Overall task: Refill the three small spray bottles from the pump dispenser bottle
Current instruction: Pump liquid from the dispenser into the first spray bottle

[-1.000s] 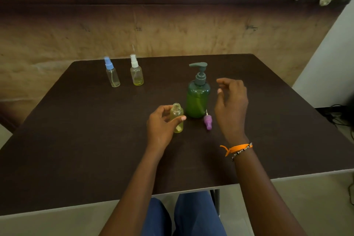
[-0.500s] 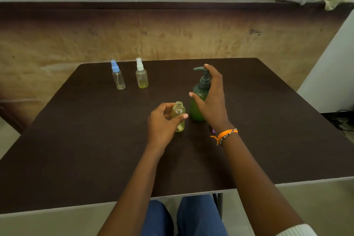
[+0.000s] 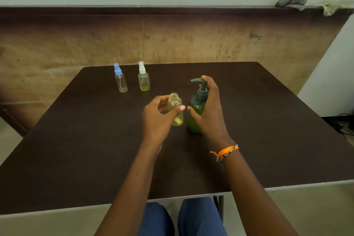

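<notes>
While left hand (image 3: pixel 159 119) pinches uncapped bottle (image 3: pixel 175 108), right hand (image 3: pixel 207 109) wraps pump dispenser (image 3: pixel 197 105).

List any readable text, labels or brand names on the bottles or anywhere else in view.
None readable.
Green pump bottle: no label visible.
Open spray bottle, blue-capped bottle, white-capped bottle: plain, no print.
Back panel: faint dark marks, too small to read.

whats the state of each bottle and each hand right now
open spray bottle: cap off, upright, a little yellow liquid at the bottom, held by left hand
pump dispenser bottle: upright on table, pump on, nozzle pointing left
blue-capped spray bottle: capped, upright, nearly empty
white-capped spray bottle: capped, upright, thin yellow layer at bottom
left hand: pinches the open bottle
right hand: wrapped round the dispenser, a finger on the pump head
</notes>
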Action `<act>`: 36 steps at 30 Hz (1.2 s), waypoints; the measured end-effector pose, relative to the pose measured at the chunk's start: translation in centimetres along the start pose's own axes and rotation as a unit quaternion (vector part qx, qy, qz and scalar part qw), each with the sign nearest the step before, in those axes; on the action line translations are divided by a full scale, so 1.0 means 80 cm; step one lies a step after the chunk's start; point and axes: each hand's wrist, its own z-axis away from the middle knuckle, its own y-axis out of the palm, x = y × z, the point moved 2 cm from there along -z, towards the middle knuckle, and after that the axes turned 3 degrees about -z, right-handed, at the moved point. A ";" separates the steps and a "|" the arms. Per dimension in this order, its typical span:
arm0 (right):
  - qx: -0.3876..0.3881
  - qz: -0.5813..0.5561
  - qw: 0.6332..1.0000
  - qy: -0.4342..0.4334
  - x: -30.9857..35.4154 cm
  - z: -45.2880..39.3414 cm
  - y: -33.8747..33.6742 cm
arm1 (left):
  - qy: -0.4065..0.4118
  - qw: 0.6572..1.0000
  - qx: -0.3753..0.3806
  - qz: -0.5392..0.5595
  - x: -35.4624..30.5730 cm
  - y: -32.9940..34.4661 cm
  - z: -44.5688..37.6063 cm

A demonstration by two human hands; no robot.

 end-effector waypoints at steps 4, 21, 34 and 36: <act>-0.001 0.041 0.999 -0.015 0.008 0.009 -0.003 | 0.008 1.000 0.002 -0.003 -0.008 -0.001 0.001; -0.083 0.197 0.967 -0.140 0.022 -0.001 0.001 | 0.086 0.989 0.007 -0.119 -0.038 0.013 -0.015; -0.167 0.219 0.944 -0.182 0.012 -0.005 0.016 | 0.126 0.978 -0.020 -0.164 -0.037 0.025 -0.018; -0.170 0.221 0.942 -0.183 0.011 -0.003 0.018 | 0.135 0.976 -0.022 -0.168 -0.037 0.025 -0.018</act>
